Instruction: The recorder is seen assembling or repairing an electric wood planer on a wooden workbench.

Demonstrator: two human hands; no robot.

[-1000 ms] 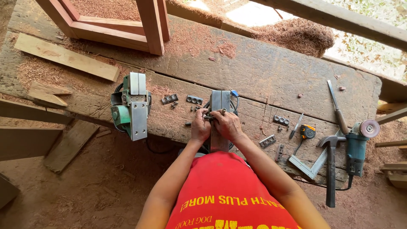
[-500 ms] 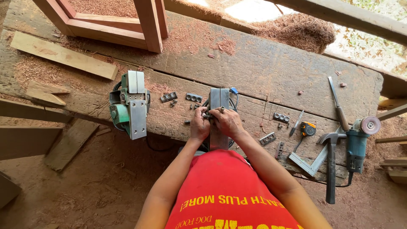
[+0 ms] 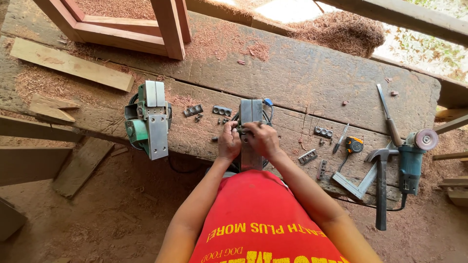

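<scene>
We see both hands at work on an upturned electric planer (image 3: 251, 127) lying sole-up at the near edge of a worn wooden surface (image 3: 302, 73), seen from above. The left hand (image 3: 229, 142) is curled against the planer's left flank, fingers bent in at its middle, and the right hand (image 3: 262, 139) is closed over the same spot from the other side; whatever small part the fingers pinch there is hidden, so we cannot tell more than that both grip at the tool's midsection. Left of this planer, well apart, a second planer with a green body (image 3: 147, 119) also rests sole-up. Between the two lie small dark metal plates (image 3: 222, 110) and loose screws. Right of the planer in hand we find another slotted plate (image 3: 323, 132), a yellow tape measure (image 3: 354, 144), a claw hammer (image 3: 380, 185), a metal square (image 3: 358, 182), a chisel with a wooden handle (image 3: 388, 121) and a teal angle grinder (image 3: 412, 158). Beyond the planer, a reddish timber frame (image 3: 122, 29) stands amid sawdust, with a pale plank (image 3: 70, 64) to the far left.
</scene>
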